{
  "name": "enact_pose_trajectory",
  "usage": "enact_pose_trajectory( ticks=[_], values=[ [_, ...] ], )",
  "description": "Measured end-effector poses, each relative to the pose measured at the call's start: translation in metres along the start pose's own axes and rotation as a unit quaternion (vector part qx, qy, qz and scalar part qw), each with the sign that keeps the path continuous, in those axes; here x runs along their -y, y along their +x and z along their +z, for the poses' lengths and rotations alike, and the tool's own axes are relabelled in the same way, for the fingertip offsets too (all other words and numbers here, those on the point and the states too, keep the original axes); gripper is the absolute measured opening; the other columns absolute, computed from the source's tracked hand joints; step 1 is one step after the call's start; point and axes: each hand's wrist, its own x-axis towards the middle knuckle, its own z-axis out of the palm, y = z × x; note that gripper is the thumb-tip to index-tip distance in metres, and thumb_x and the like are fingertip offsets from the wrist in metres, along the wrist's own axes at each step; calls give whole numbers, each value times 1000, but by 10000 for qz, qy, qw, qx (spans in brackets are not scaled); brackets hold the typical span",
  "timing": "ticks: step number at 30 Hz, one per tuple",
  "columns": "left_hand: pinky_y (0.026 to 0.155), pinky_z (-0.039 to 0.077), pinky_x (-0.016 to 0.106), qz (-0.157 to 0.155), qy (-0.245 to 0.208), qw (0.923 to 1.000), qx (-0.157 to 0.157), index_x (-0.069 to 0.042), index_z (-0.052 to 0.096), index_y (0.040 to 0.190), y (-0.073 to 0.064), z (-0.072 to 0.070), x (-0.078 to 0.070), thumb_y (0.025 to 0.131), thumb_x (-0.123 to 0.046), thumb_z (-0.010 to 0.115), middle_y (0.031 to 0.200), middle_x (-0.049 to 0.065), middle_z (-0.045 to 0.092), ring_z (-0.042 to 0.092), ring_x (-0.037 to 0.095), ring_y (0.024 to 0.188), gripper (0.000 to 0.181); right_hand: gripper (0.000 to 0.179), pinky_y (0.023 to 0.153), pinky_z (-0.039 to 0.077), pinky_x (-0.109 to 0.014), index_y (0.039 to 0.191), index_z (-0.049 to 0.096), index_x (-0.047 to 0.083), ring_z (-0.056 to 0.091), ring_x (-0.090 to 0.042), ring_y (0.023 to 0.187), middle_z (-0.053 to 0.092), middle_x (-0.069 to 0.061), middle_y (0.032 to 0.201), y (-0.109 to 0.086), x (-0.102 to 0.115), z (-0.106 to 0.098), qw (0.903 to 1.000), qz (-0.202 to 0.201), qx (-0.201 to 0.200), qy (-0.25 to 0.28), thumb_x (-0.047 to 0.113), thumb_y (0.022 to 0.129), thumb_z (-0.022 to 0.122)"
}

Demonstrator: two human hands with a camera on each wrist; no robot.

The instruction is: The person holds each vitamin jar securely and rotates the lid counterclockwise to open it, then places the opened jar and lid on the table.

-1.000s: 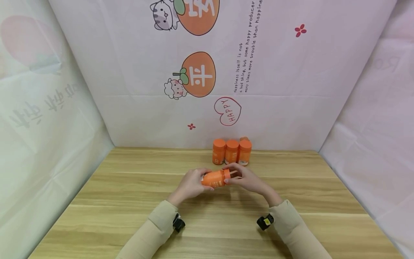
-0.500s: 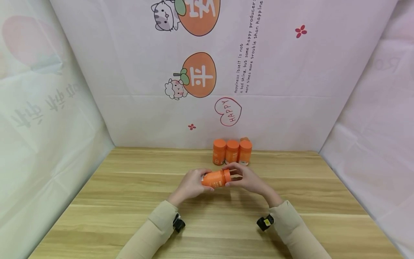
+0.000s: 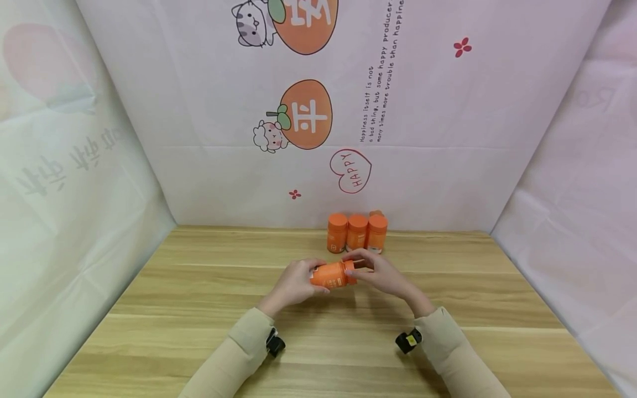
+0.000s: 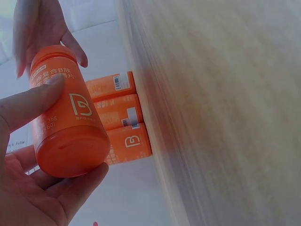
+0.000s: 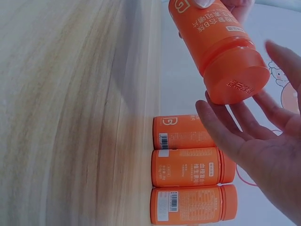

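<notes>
My left hand (image 3: 297, 281) grips an orange bottle (image 3: 328, 275), tilted on its side above the table with its cap to the right. In the left wrist view, thumb and fingers lie round the bottle's body (image 4: 70, 110). The right hand (image 3: 380, 273) is at the cap. The right wrist view shows its fingers beneath the cap (image 5: 237, 77), some fingertips touching or very near it, while the blurred thumb (image 5: 284, 59) stands apart from the cap. Contact on the cap's far side is hidden.
Three more orange bottles (image 3: 356, 233) stand upright side by side at the table's back, just behind the hands. A printed white cloth (image 3: 239, 182) hangs behind the wooden table (image 3: 199, 298), with white cloth walls at both sides.
The right thumb has shifted upward across the cap, away from its lower edge. My left hand and its bottle have barely moved; the three standing bottles have stayed put.
</notes>
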Motion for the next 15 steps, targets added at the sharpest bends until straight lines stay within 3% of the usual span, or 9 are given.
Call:
enact_pose_trajectory(
  ticks=[7,15],
  values=[
    [77,47,33,55,50,10000,5,-11,64,117,0,0,-1,66,-23,87,105,4,68,60,15,86,58,38,86,52,-47,127,55,11,59,-29,111,53,-14,130,4,1,0,9985,460,-37,278,36,98,50],
    [77,47,33,77,98,9999,-3,-11,64,117,-2,-1,-2,65,-24,87,105,4,68,60,15,87,57,45,87,51,-47,128,53,11,59,-26,109,54,-15,127,4,0,0,9946,1001,140,221,44,97,48]
  ],
)
